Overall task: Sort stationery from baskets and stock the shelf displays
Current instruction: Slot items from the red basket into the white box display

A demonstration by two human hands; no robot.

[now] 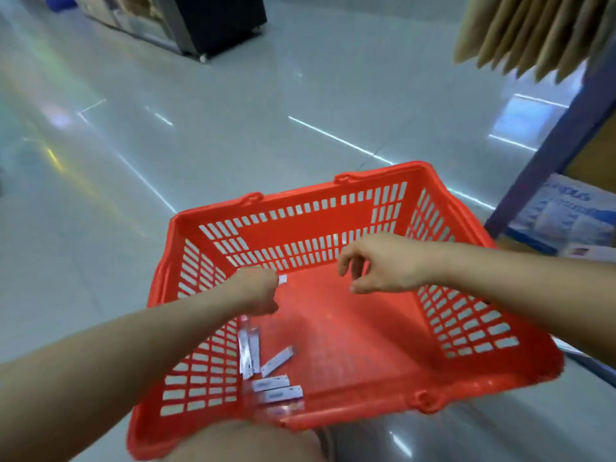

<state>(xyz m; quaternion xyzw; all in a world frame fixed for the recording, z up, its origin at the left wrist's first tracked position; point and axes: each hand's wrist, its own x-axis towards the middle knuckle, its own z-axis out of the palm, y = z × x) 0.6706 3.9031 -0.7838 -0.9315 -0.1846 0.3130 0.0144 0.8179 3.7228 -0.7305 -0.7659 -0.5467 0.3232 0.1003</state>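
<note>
1. Head view looks down into a red basket (366, 415) that sits low over the floor (200, 128), its near rim close against the person's knee. Whether it rests flat I cannot tell.
2. Left hand (258, 288) is curled into a fist low by the basket's left wall and grips a white pack (282, 279). Only one end of the pack shows past the knuckles, and how many it holds I cannot tell.
3. Right hand (380, 265) hangs over the middle of the basket, fingers loosely bent downward, holding nothing.
4. Loose packs (266, 371) lie scattered on the basket bottom in the near-left corner, some overlapping, just beside the slotted wall.
5. Risk: the packs are small and slim and look glossy. One could slide out of a full fist on the way to the shelf (546, 155) at the right and land on the floor.
6. Risk: raking at the corner heap could push a slim pack edge-on into a wall slot, where it may jam or slip through.
7. Risk: the basket looks tilted, so leaning on the rim might tip it and send the heap sliding.
8. Risk: the printing on the packs is too blurred to read, so unlike kinds may get mixed if they are gathered without checking.
</note>
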